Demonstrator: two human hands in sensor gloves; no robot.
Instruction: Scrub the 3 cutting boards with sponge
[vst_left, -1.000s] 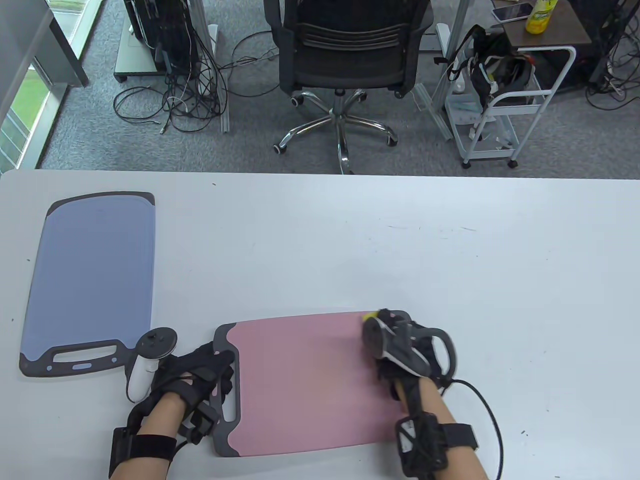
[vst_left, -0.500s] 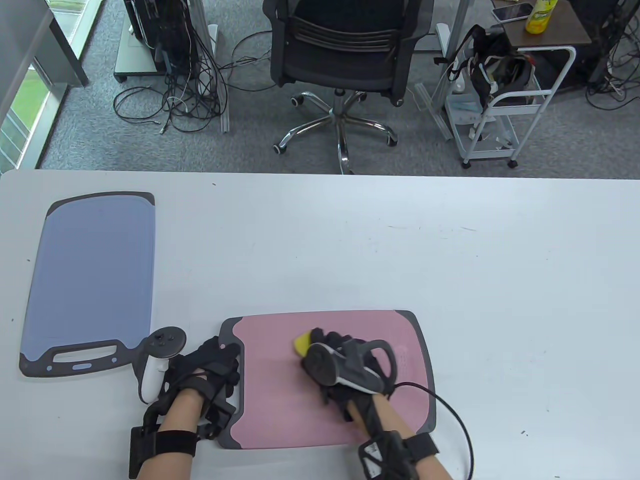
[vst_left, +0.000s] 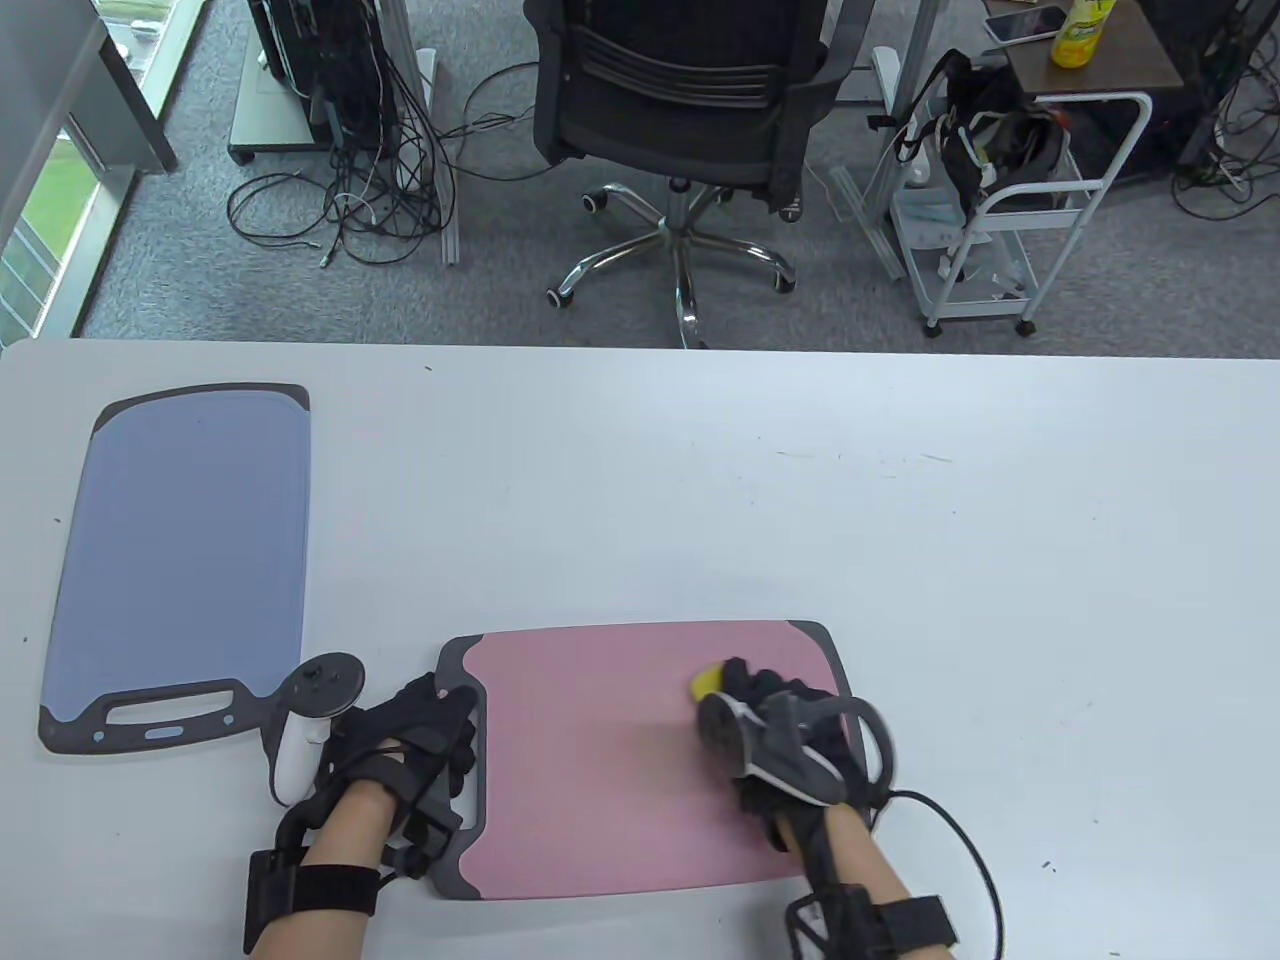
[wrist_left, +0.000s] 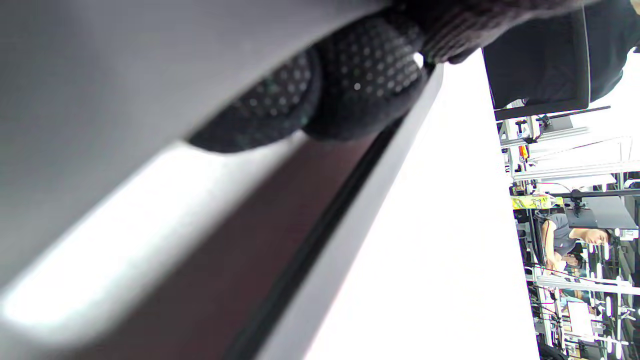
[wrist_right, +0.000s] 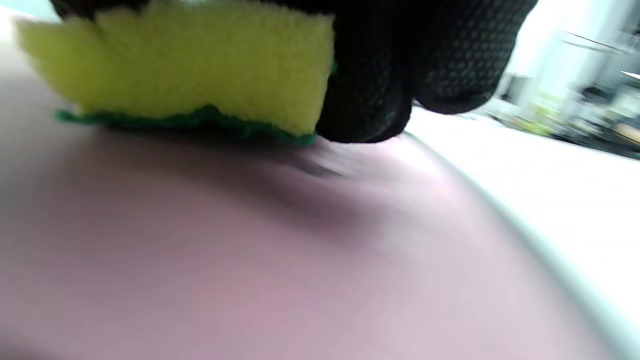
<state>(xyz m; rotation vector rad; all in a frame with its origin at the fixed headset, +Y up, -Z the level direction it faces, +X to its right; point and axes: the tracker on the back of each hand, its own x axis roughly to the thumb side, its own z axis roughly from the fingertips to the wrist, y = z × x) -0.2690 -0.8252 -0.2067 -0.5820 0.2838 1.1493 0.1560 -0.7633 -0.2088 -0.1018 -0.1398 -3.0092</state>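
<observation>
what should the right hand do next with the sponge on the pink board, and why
Probably sweep the sponge back toward the handle end. The right hand holds it green side down on the pink board, near the far right end, with bare board to its left. The left hand grips the handle end, so the board should stay put.

Both hands wear black gloves with dotted fingertips (wrist_left: 370, 75). The left hand (vst_left: 400, 750) carries a white-handled tracker, the right hand (vst_left: 780, 740) a grey-black one. Black straps wrap both wrists; a black cable trails from the right.
</observation>
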